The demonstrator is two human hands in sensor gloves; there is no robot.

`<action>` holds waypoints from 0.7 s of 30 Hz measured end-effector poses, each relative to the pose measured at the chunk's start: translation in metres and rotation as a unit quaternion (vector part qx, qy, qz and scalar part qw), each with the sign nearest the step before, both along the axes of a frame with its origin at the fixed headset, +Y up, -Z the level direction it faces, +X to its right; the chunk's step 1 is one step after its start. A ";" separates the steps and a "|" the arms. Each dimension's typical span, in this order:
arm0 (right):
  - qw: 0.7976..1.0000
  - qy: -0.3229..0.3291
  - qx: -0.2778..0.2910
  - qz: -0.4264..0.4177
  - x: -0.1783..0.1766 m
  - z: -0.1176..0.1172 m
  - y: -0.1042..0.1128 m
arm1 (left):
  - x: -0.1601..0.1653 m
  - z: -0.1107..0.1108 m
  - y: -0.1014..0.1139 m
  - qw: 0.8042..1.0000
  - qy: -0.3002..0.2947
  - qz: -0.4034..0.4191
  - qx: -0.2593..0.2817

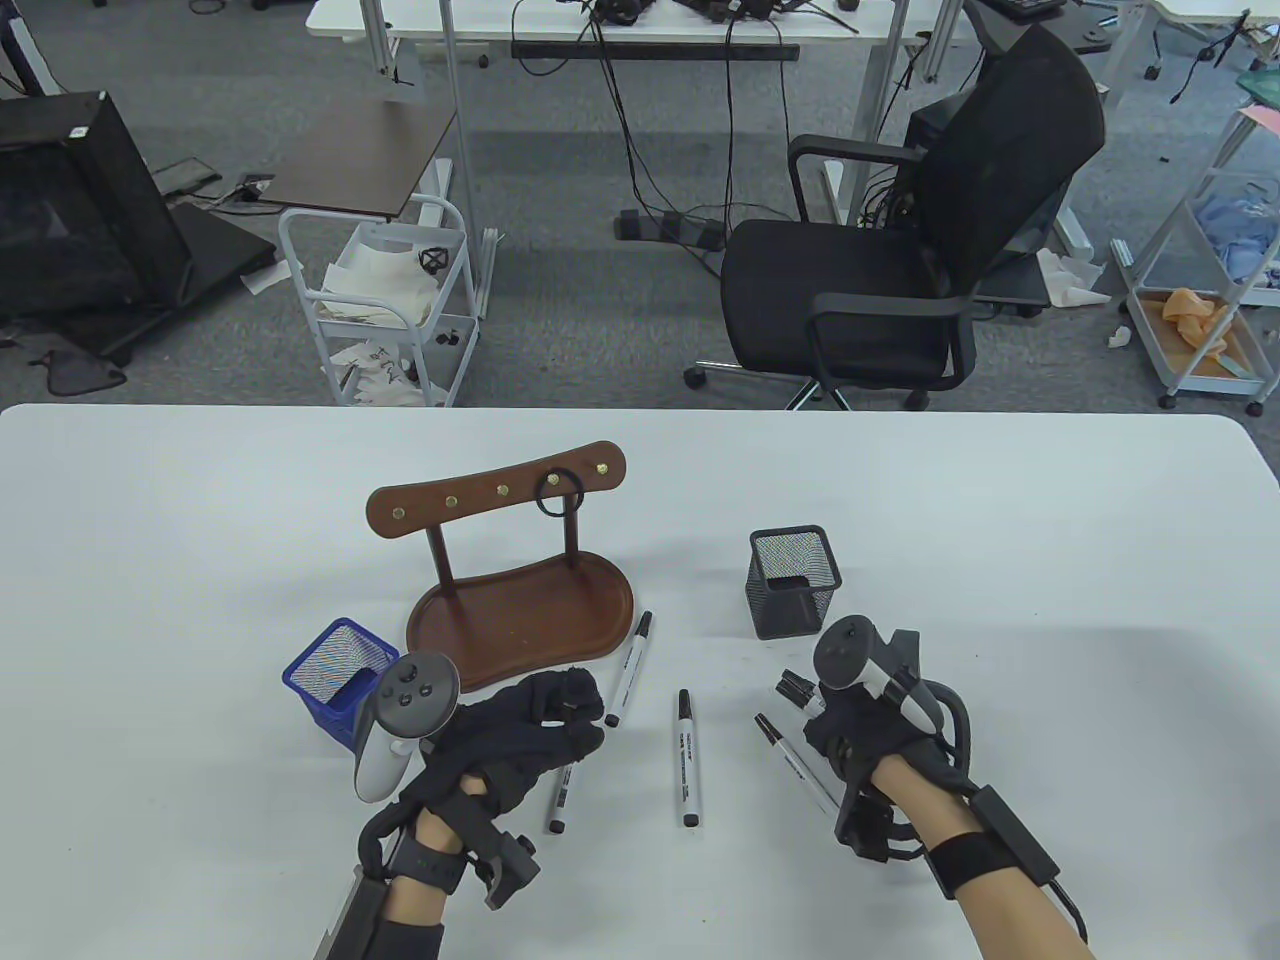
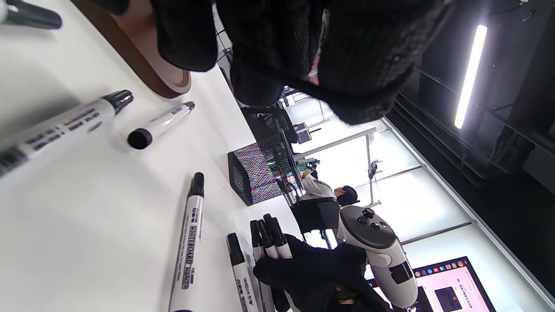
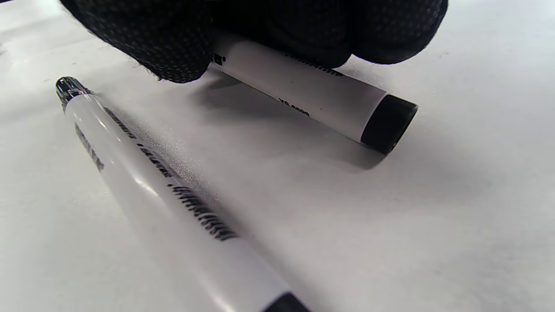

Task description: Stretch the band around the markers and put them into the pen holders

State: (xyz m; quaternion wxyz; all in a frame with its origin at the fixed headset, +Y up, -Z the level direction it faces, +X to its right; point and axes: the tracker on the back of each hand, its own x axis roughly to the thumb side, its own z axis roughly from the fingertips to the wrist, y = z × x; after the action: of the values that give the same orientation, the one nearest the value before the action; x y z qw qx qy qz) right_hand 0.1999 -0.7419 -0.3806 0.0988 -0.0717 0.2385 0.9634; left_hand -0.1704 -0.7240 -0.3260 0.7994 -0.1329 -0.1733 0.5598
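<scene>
We are at the gathering step. Our right hand [image 1: 850, 735] grips a cluster of white black-capped markers [image 2: 268, 234] on the white table [image 1: 1000, 560]. Our left hand [image 1: 520, 735] curls over another marker; its grip is unclear. Next, fetch the black band [image 1: 556, 493] from the brown wooden rack [image 1: 500, 495].

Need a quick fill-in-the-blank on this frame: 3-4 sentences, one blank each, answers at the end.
1. The right hand grips a bunch of ____ by their barrels.
2. A black band hangs on a peg of the wooden ____.
3. The pen holder beside the left hand is ____ in colour.
4. The black mesh pen holder stands on the white ____.

Missing words: markers; rack; blue; table
</scene>
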 end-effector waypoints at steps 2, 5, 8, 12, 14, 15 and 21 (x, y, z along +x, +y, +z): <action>1.000 -0.002 -0.003 -0.014 0.002 0.001 0.003 | 0.000 0.000 0.000 1.000 0.000 0.000 0.000; 1.000 -0.003 -0.009 -0.028 0.005 0.003 0.008 | 0.000 0.000 0.000 1.000 -0.001 0.001 0.001; 0.999 -0.002 -0.019 -0.045 0.005 0.006 0.012 | 0.000 0.000 0.000 1.000 -0.001 0.002 0.002; 0.997 0.002 -0.032 -0.070 0.005 0.010 0.015 | 0.000 0.000 0.000 1.000 0.000 0.003 0.001; 0.996 0.004 -0.040 -0.084 0.005 0.011 0.016 | 0.000 0.001 0.000 1.000 0.000 0.003 0.001; 0.995 0.004 -0.043 -0.088 0.005 0.012 0.016 | -0.001 0.001 0.000 1.000 0.000 0.003 0.001; 0.994 0.007 -0.032 -0.106 0.001 0.019 0.021 | -0.001 0.000 0.001 1.000 0.001 0.006 0.003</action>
State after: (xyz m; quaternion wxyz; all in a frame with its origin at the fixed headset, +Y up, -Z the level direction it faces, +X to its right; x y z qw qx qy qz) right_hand 0.2010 -0.7214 -0.3619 0.1961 -0.0429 0.2759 0.9400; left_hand -0.1718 -0.7233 -0.3256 0.7968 -0.1289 -0.1744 0.5639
